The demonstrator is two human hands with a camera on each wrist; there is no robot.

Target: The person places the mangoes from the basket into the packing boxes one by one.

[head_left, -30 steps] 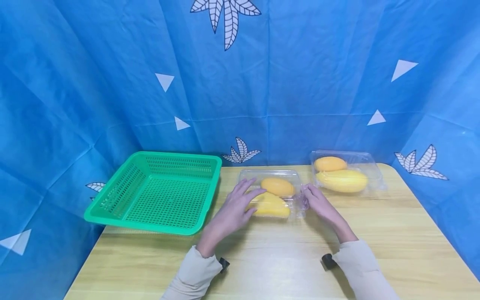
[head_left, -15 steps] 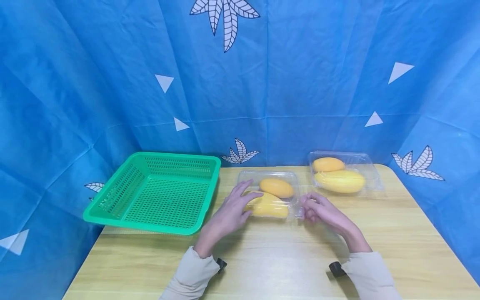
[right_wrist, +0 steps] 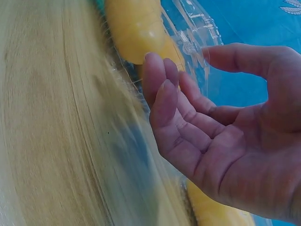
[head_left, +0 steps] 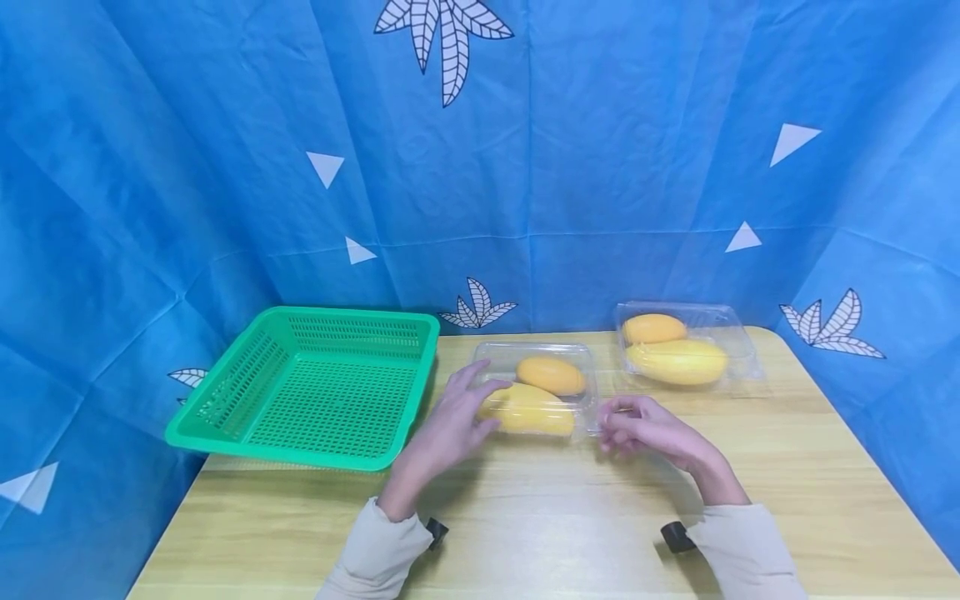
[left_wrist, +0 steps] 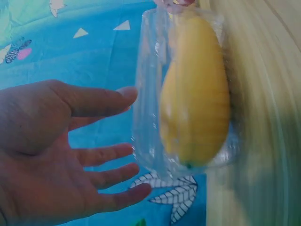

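Note:
A clear plastic clamshell box point(head_left: 498, 352) stands on the table between the two hands. Inside lie an oval orange fruit point(head_left: 551, 376) at the back and a longer yellow fruit point(head_left: 534, 411) in front; the left wrist view shows the yellow fruit point(left_wrist: 197, 99) through the plastic. My left hand point(head_left: 448, 421) is at the box's left end, fingers spread, fingertips at the lid. By the front right corner is my right hand point(head_left: 652, 432), its fingers loosely bent. In the right wrist view, the thumb of that hand point(right_wrist: 235, 127) stands apart from the fingers, with nothing visible held between them.
A green perforated plastic basket point(head_left: 430, 367) stands at the left of the wooden table point(head_left: 547, 525). A second clear box point(head_left: 738, 337) with two yellow-orange fruits lies at the back right. A blue patterned curtain point(head_left: 615, 167) hangs behind and at both sides.
My right hand has come off the box's right edge and moved toward the front right corner, its fingers loosening. The left hand stays at the box's left end.

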